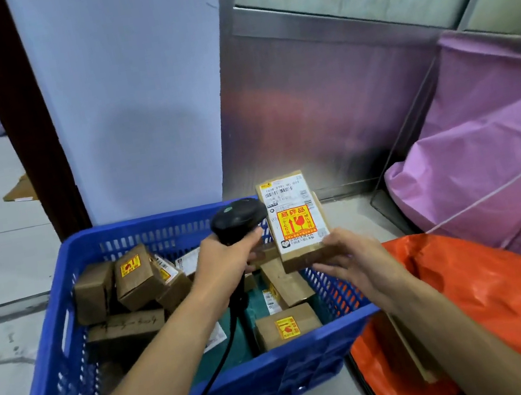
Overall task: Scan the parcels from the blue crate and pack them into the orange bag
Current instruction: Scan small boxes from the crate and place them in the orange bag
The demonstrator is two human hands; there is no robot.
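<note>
Mid-task | my left hand (228,258) wraps the scanner (236,219) | right hand (357,260) pinches a parcel (298,222) over the blue crate (78,337) | several boxes left inside | orange bag (500,304) near right, barely filled, I judge

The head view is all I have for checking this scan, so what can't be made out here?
- Held parcel: label print too small to read.
- Scanner: window faces away; left hand covers its grip.
- Orange bag: contents mostly hidden by its folds and the frame edge.
- Blue crate: floor hidden by forearms and boxes.
</note>
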